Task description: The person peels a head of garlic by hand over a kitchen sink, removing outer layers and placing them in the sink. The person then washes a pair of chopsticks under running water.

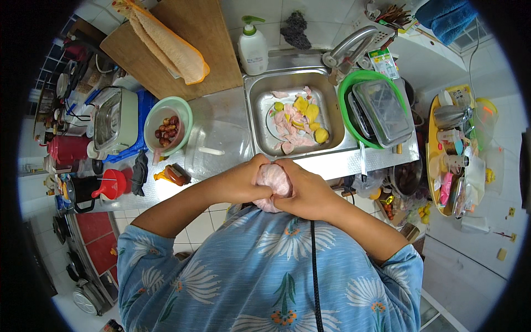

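Note:
A round, pale pink, peeled fruit, its kind not certain, (pixel 274 180) is gripped between my two hands, close to my body at the sink's front edge. My left hand (pixel 244 178) wraps its left side, thumb across the front. Around the right side curls my right hand (pixel 305 189), its thumb also in front. Beyond them, the steel sink (pixel 340 133) holds pink peel scraps (pixel 286 128) and several yellow peel pieces (pixel 312 112).
Left of the sink are a clear plastic lid (pixel 215 137), a green basin (pixel 185 112) with small brown fruits, and a sauce bottle (pixel 175 175). On the right, a green colander (pixel 343 97) holds clear containers (pixel 383 110). A faucet (pixel 350 41) and pump bottle (pixel 253 52) stand behind.

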Demonstrator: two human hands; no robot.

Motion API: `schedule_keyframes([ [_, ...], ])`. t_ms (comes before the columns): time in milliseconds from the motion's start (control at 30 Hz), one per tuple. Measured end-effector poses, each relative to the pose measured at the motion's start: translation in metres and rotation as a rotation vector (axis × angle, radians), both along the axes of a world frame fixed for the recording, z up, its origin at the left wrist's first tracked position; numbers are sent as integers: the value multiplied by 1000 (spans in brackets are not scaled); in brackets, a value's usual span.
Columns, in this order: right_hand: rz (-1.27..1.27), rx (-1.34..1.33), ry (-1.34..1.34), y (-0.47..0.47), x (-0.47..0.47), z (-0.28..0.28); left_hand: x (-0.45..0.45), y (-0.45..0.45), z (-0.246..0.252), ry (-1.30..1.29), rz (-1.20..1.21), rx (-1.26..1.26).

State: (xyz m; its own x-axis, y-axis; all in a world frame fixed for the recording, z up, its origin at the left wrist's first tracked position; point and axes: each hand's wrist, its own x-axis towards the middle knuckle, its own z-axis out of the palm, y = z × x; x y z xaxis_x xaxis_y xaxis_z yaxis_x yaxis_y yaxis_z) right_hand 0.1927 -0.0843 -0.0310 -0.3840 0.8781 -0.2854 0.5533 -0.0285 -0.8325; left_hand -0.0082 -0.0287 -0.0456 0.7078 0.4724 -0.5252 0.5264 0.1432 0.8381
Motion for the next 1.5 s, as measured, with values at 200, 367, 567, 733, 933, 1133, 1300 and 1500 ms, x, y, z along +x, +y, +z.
schedule_keyframes([
  [200,-41,142,-109,0,-14,4,3,-11,-4,-70,99,130],
  [367,-30,247,-146,-1,-15,-1,8,-16,0,-21,139,249],
  [567,2,298,-131,-3,-10,-1,8,-15,7,40,98,219],
  [733,-32,316,-132,-9,-13,3,8,-18,9,-11,116,201],
  [933,-59,329,-48,-17,-2,6,10,-33,3,-154,191,240],
  [1133,-73,241,179,-17,12,-2,0,-40,-7,-178,195,296],
  [1300,-114,25,459,-8,27,-20,0,-23,-2,-267,202,100],
  [1500,-355,-247,1066,18,50,-5,-4,9,14,-594,502,-373],
])
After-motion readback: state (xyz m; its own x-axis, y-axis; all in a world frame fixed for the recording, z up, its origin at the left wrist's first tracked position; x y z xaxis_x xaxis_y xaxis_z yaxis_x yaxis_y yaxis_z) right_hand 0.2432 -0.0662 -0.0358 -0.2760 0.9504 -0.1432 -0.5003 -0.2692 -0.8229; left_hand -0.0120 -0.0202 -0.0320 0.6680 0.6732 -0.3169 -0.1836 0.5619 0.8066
